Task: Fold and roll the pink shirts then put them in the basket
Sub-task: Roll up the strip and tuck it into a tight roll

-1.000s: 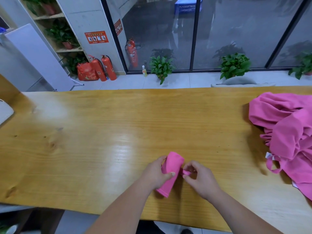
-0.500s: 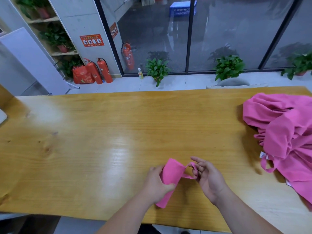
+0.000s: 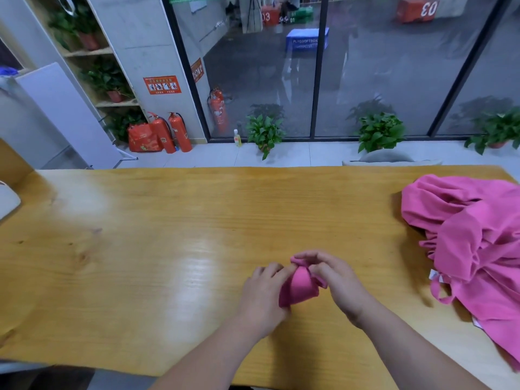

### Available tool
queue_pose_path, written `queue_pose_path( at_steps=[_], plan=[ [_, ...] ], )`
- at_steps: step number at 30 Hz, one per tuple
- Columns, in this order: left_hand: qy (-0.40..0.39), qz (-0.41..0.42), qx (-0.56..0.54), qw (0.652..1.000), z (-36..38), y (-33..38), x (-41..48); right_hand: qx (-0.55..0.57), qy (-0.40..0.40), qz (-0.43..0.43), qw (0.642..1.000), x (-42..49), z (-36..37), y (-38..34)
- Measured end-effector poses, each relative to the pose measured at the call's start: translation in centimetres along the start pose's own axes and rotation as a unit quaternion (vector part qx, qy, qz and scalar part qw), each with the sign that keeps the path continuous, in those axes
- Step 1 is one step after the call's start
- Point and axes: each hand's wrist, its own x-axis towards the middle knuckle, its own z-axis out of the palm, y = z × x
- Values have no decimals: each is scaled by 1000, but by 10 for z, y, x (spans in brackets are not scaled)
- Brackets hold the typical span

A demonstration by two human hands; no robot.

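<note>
At 3 o'clock the pile of pink shirts (image 3: 475, 243) runs off the right edge, so how many lie there cannot be told. At 6 o'clock the rolled pink shirt (image 3: 299, 288) is partly covered by the left hand (image 3: 260, 294) and the right hand (image 3: 336, 280), which hide both its ends. At 9 o'clock a white object (image 3: 7, 202) is cut by the left edge.

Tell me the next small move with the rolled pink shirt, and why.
Probably tuck the loose top edge into the small rolled pink shirt so the roll holds. The left hand grips the roll's side while the right hand pinches cloth at its top, where a flap sticks out. No basket is in view.
</note>
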Motion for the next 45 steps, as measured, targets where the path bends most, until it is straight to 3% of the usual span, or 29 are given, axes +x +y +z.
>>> queue_pose_path(
  at_steps=[4, 9, 12, 15, 18, 22, 27, 30, 38, 45],
  plan=[
    [8, -50, -37, 998, -8, 3, 10, -103, -14, -85, 991, -13, 5, -1],
    [36, -140, -239, 960, -29, 9, 13, -194, 38, -143, 970, -20, -2, 11],
    [41, -198, -374, 905, -44, 15, 8, -137, 46, -135, 980, -18, -2, 14],
    [-7, -233, -545, 805, -55, 21, -1, -33, 63, -88, 994, -13, 10, 8],
    [-80, -213, -604, 764, -68, 21, -18, -6, 58, -87, 995, -10, 20, 4],
    [-57, -228, -609, 757, -77, -2, -32, -14, 30, -102, 994, -11, 36, -7],
    [28, -257, -474, 842, -87, -27, -39, -79, -36, -125, 988, -13, 75, -22],
    [48, -260, -441, 858, -96, -43, -48, -122, -57, -130, 982, -10, 100, -24],
    [130, -277, -537, 786, -120, -115, -108, -193, 30, -61, 979, 14, 172, 16],
    [182, -332, -543, 750, -146, -186, -173, -159, -125, -20, 979, 5, 296, 6]
  ],
)
